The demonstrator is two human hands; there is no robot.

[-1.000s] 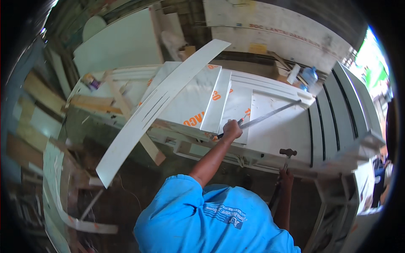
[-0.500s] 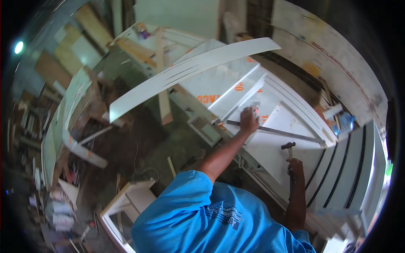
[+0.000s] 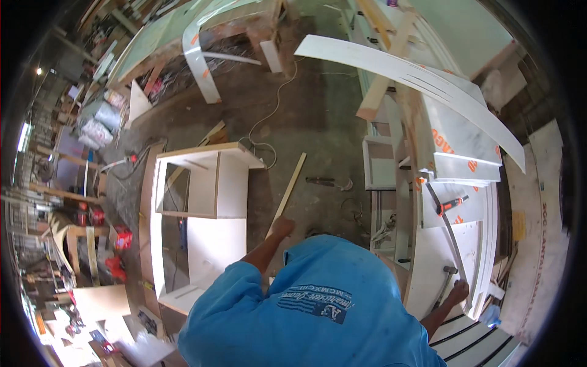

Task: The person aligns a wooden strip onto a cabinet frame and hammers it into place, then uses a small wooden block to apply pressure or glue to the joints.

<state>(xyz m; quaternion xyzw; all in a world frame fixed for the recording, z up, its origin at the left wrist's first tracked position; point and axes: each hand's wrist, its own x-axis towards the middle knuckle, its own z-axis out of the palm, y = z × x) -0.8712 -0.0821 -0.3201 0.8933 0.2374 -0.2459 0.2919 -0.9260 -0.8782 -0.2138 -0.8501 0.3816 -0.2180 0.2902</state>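
Note:
My left hand (image 3: pixel 282 227) hangs low over the floor, against a narrow pale wood strip (image 3: pixel 291 180). Its fingers are too small and dark to show whether they grip the strip. On the white board (image 3: pixel 433 248) at the right, my right hand (image 3: pixel 460 290) is closed at the near end of a dark metal bar (image 3: pixel 451 235). Just left of that hand lies a hammer (image 3: pixel 450 270), its handle pointing toward me. Across the bar's far part rests an orange-and-black hand tool (image 3: pixel 451 205), its kind unclear.
A white open cabinet frame (image 3: pixel 202 214) stands on the floor to my left. At the far right a long curved white panel (image 3: pixel 391 68) lies across a wooden plank (image 3: pixel 391 67). A cable (image 3: pixel 260 125) and pliers-like tool (image 3: pixel 320 181) lie on the floor.
My body and view have turned left. My left hand has left the board and the orange-and-black tool, dropping toward the floor. My right hand has let go of the hammer, now lying on the board.

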